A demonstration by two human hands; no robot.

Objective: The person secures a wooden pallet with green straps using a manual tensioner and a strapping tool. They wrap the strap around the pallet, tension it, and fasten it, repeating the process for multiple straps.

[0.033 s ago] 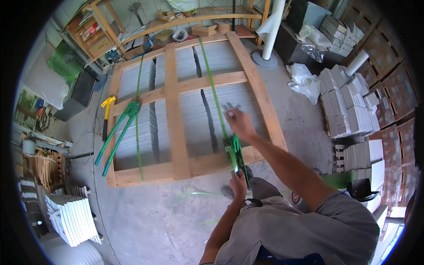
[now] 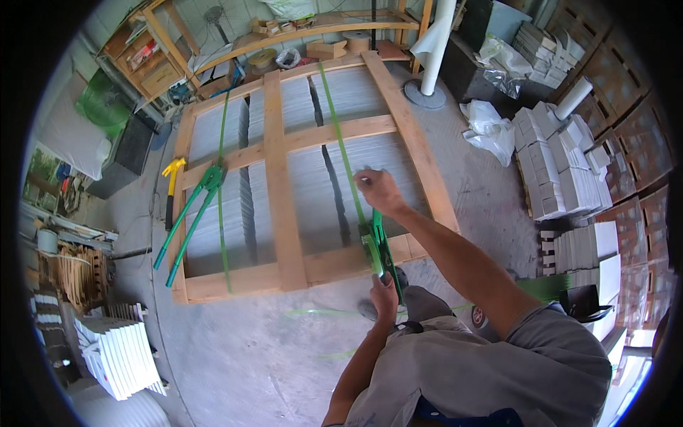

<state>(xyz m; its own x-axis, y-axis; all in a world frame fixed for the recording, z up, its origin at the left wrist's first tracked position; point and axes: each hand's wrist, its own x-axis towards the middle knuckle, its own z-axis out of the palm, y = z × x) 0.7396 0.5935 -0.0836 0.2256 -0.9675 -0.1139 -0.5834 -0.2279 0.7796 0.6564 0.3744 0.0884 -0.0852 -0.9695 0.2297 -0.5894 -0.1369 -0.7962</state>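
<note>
My left hand [image 2: 384, 293] is closed round the lower end of a green strapping tensioner [image 2: 377, 245], which stands at the crate's near edge. A green strap [image 2: 340, 135] runs lengthwise over the wooden crate [image 2: 283, 213] down to this tool. Above the tool, beside the strap, my right hand [image 2: 378, 191] hovers with its fingers curled in; whether anything is between them cannot be seen. On the crate's left part lies a green long-handled crimping tool [image 2: 191, 220], near a second green strap [image 2: 222, 196]. A yellow-headed hammer [image 2: 171, 186] rests at the left edge.
White stacked boxes [image 2: 551, 167] stand on the right, near crumpled plastic [image 2: 489, 132] and a white roll on a pole [image 2: 434, 64]. A wooden bench [image 2: 306, 32] lines the back. White panels [image 2: 121, 352] stand at lower left. Loose green strap [image 2: 324, 311] lies on the floor.
My right hand's fingers were spread and blurred; now they are curled in, and the hand sits slightly lower. My left hand keeps its hold on the tensioner.
</note>
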